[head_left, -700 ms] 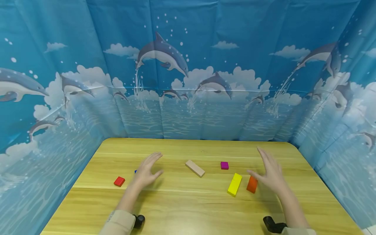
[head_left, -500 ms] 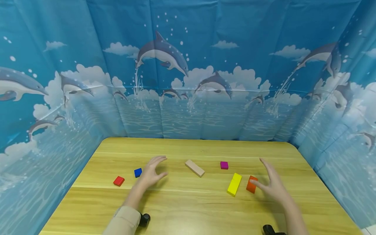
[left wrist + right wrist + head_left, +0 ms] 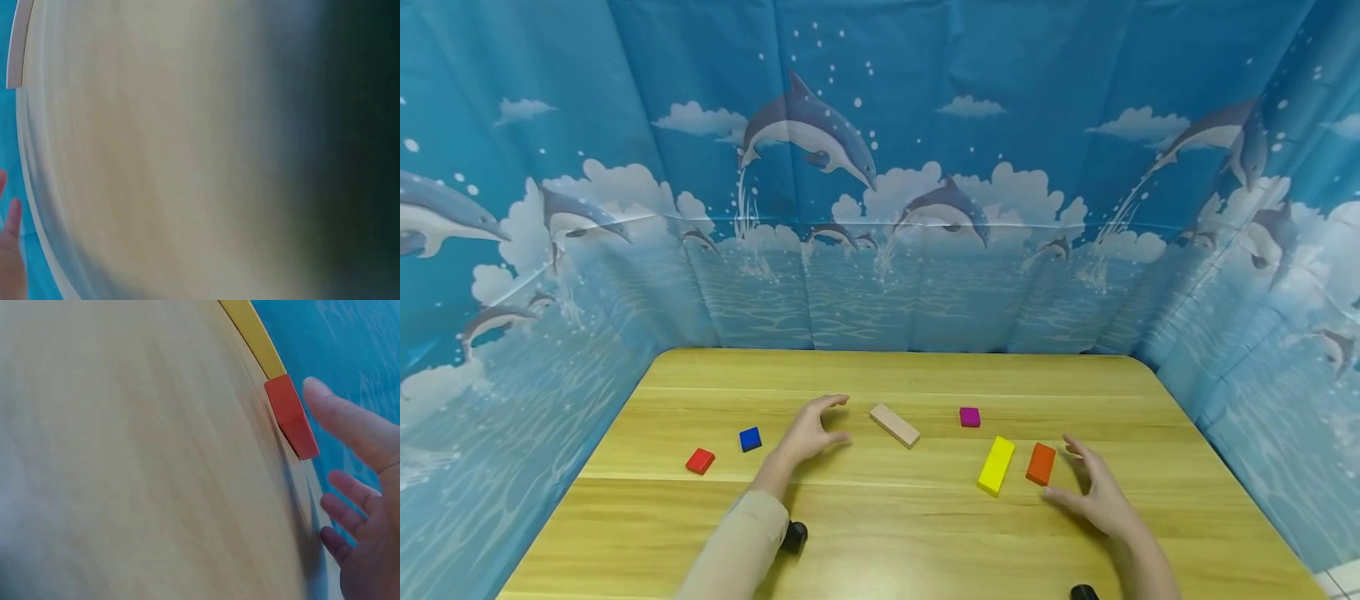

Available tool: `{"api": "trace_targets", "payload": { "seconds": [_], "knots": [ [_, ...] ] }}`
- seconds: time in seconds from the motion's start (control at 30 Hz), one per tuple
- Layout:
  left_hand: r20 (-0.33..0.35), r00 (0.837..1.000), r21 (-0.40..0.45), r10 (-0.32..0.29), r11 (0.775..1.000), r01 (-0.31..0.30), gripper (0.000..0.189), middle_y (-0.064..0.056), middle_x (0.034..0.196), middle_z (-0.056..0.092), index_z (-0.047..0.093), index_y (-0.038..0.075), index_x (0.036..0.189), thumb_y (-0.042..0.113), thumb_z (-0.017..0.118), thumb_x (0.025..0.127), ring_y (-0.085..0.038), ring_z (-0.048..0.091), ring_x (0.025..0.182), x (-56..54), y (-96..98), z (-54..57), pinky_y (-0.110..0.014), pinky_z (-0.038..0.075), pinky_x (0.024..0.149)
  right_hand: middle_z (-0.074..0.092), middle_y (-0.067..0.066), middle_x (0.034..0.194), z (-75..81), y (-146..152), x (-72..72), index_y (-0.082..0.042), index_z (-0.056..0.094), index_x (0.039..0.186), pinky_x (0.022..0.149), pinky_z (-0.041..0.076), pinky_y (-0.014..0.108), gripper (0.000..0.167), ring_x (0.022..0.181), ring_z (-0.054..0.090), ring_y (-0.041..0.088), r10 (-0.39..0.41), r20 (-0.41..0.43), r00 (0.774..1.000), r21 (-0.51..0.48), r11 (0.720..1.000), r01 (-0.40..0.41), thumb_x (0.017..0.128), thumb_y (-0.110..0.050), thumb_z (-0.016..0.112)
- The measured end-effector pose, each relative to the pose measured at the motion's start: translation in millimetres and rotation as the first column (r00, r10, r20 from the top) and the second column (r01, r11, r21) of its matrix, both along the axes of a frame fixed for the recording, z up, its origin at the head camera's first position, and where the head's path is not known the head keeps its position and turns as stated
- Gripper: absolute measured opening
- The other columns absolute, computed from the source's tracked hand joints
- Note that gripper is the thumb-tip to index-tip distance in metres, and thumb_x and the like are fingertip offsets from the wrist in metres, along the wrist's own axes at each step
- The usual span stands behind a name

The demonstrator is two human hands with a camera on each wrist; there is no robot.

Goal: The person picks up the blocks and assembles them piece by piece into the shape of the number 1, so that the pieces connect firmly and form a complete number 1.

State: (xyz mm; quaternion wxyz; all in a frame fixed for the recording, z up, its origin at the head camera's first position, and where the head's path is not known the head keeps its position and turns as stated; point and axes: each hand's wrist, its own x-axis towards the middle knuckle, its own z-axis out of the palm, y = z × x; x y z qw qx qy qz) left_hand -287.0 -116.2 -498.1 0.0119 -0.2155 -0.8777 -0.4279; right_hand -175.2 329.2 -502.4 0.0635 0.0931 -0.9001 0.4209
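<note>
My left hand [image 3: 807, 433] hovers over the table just left of a plain wooden block [image 3: 894, 426], thumb and fingers spread apart with nothing between them. On the right, my right hand [image 3: 1099, 493] is beside an orange block [image 3: 1041, 463], its thumb near the block's lower corner and its fingers apart. The right wrist view shows that block [image 3: 292, 417] close to the thumb, with a gap between them. A yellow block [image 3: 996, 466] lies left of the orange one. In the left wrist view, only part of the left hand [image 3: 11, 256] shows at the edge.
A magenta block [image 3: 970, 417] lies farther back. Left of my left hand are a blue block [image 3: 750, 439] and a red block [image 3: 700, 461]. The wooden table [image 3: 880, 517] is bounded by a dolphin-print curtain [image 3: 865, 283] at the back and sides.
My left hand has moved right toward the plain wooden block, uncovering the blue block. My right hand has drawn back and lower beside the orange block. The blocks lie as before.
</note>
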Motion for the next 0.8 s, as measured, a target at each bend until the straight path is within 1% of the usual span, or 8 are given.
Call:
{"api": "trace_targets", "payload": {
  "seconds": [0.07,0.13,0.17,0.2,0.27,0.47,0.7,0.8],
  "knots": [
    [0.017,1.000,0.022,-0.017,1.000,0.017,0.062,-0.011,0.127,0.053,0.049,0.006,0.130,0.015,0.075,0.075,-0.032,0.045,0.119,-2.8,3.1,-0.2,-0.049,0.036,0.097,0.030,0.031,0.133,-2.7,2,-0.8,0.006,0.021,0.140,0.100,0.028,0.026,0.085,0.118,0.030,0.047,0.020,0.025,0.999,-0.026,0.999,-0.020,0.077,-0.016,0.073],
    [0.041,0.999,0.032,-0.022,0.999,0.021,0.063,-0.011,0.126,0.053,0.048,0.007,0.131,0.014,0.075,0.075,-0.031,0.045,0.119,-5.5,6.1,0.0,-0.049,0.036,0.097,0.030,0.031,0.133,-5.2,3,-1.7,0.007,0.021,0.139,0.092,0.024,0.007,0.083,0.120,0.029,0.047,0.040,0.039,0.998,-0.058,0.998,-0.038,0.077,-0.015,0.073],
    [0.056,0.998,0.039,-0.022,0.999,0.020,0.063,-0.010,0.126,0.053,0.048,0.007,0.131,0.014,0.075,0.075,-0.031,0.045,0.119,-6.8,7.6,-0.2,-0.048,0.036,0.098,0.030,0.031,0.134,-6.1,3,-2.3,0.007,0.022,0.138,0.086,0.020,0.000,0.083,0.121,0.029,0.047,0.049,0.042,0.998,-0.068,0.997,-0.046,0.077,-0.014,0.073],
    [0.063,0.998,0.051,-0.028,0.998,0.024,0.064,-0.011,0.126,0.053,0.048,0.006,0.131,0.013,0.075,0.074,-0.031,0.045,0.118,-8.2,8.8,-0.6,-0.047,0.036,0.097,0.029,0.032,0.134,-6.9,4,-2.8,0.009,0.022,0.138,0.085,0.018,-0.003,0.082,0.121,0.028,0.048,0.060,0.045,0.997,-0.082,0.995,-0.056,0.077,-0.013,0.073],
    [0.079,0.996,0.059,-0.035,0.998,0.030,0.064,-0.011,0.125,0.053,0.047,0.006,0.132,0.013,0.075,0.074,-0.031,0.045,0.118,-11.3,11.2,-2.0,-0.046,0.037,0.097,0.028,0.033,0.134,-7.9,4,-3.4,0.010,0.023,0.136,0.086,0.016,-0.004,0.081,0.122,0.027,0.048,0.073,0.054,0.996,-0.097,0.993,-0.067,0.076,-0.011,0.073],
    [0.121,0.991,0.080,-0.055,0.996,0.046,0.065,-0.010,0.123,0.055,0.046,0.007,0.133,0.010,0.075,0.075,-0.030,0.046,0.117,-19.2,18.9,-4.3,-0.045,0.037,0.097,0.033,0.031,0.132,-9.6,5,-3.5,0.010,0.029,0.133,0.087,0.015,-0.004,0.077,0.119,0.027,0.046,0.078,0.044,0.996,-0.070,0.995,-0.074,0.075,-0.013,0.074],
    [0.136,0.987,0.068,-0.083,0.995,0.074,0.063,-0.009,0.121,0.057,0.048,0.006,0.131,0.011,0.075,0.074,-0.028,0.048,0.115,-27.6,30.1,-5.4,-0.045,0.036,0.098,0.035,0.030,0.129,-9.5,3,-5.7,0.010,0.031,0.133,0.085,0.012,-0.004,0.077,0.116,0.031,0.044,0.056,0.010,0.998,-0.017,0.998,-0.056,0.075,-0.013,0.075],
    [0.135,0.985,0.078,-0.103,0.993,0.093,0.061,-0.010,0.121,0.057,0.050,0.004,0.129,0.009,0.075,0.074,-0.029,0.048,0.115,-31.3,34.7,-5.4,-0.045,0.036,0.098,0.036,0.029,0.129,-8.9,3,-6.3,0.009,0.033,0.132,0.086,0.015,-0.001,0.074,0.117,0.031,0.043,0.046,0.010,0.999,0.003,0.999,-0.046,0.075,-0.014,0.074]
  ]
}}
